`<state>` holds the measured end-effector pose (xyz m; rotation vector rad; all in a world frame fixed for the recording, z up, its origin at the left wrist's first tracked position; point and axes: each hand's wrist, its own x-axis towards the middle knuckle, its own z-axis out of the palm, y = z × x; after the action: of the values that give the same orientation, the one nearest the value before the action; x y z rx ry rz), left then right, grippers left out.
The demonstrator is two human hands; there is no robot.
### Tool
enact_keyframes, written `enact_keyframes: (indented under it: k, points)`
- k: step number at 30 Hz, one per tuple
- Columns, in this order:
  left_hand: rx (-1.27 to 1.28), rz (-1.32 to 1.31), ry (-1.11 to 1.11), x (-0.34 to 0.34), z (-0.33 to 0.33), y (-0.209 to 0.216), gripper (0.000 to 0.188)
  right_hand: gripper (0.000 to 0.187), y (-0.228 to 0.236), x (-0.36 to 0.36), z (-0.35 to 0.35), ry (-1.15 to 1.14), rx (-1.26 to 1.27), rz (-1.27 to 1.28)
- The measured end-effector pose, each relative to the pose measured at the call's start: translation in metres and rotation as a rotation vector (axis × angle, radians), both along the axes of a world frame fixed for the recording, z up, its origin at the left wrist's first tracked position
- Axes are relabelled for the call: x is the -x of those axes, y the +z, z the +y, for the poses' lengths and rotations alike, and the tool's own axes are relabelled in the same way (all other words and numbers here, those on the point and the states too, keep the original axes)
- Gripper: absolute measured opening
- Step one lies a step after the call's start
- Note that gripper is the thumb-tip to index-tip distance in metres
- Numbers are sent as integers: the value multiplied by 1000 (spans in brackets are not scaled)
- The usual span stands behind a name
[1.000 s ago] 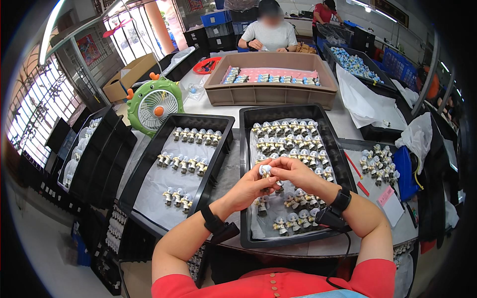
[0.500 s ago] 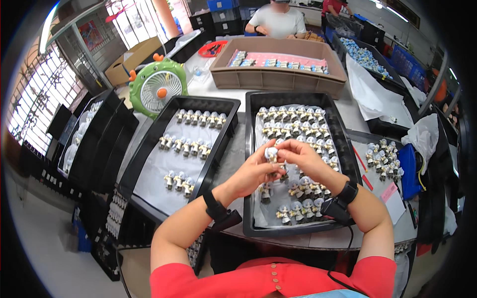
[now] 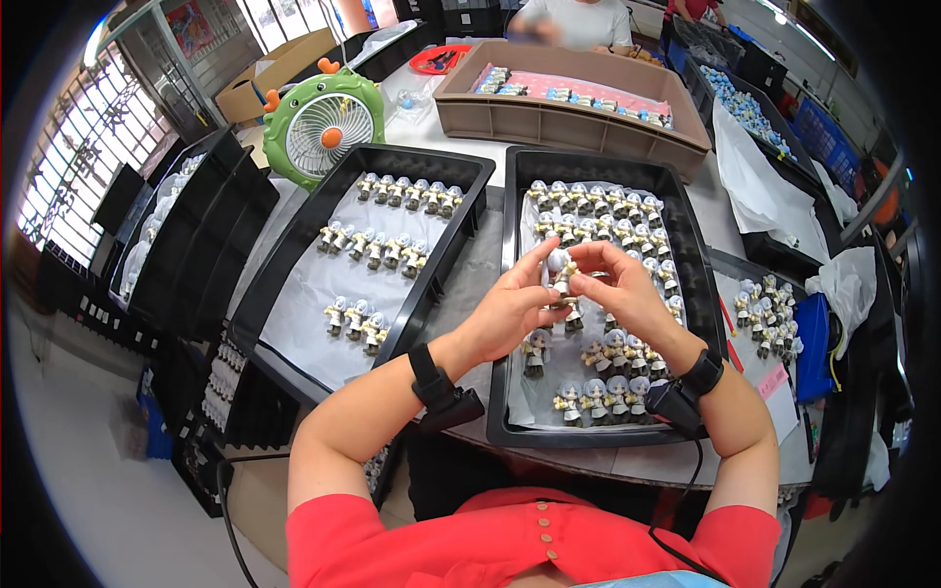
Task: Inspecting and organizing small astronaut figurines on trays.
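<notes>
Between my two hands is a small figurine [image 3: 561, 267] with pale hair and a white and yellow body. My left hand [image 3: 511, 306] has it between thumb and fingers from the left. From the right, the fingers of my right hand [image 3: 619, 290] pinch the same figurine, partly covering it. Both hands are over the right black tray [image 3: 502, 392], where rows of similar figurines [image 3: 616, 400] stand on a pale liner. The left black tray [image 3: 265, 294] holds several more figurines [image 3: 372, 250] in three rows.
A green fan [image 3: 323, 132] stands beyond the left tray. At the back is a brown bin [image 3: 569, 125] with blue and white pieces. Loose figurines [image 3: 769, 316] lie right of the trays, near a blue container [image 3: 813, 343]. Another person [image 3: 588, 24] sits across the table.
The whole view has shifted, with trays and fan now sitting higher in it. My hands still hold the figurine, which is turned a little and shows more of its body.
</notes>
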<state>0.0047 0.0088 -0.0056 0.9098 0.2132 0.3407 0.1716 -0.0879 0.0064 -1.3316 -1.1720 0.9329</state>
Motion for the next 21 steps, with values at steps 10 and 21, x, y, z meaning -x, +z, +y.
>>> enact_keyframes:
  k: [10, 21]
  points:
    - [15, 14, 25, 1, -1, -1, 69, 22, 2, 3, -2, -7, -70, 33]
    - [-23, 24, 90, 0, -1, -6, 44, 18, 4, 9, -7, -10, -122, -104]
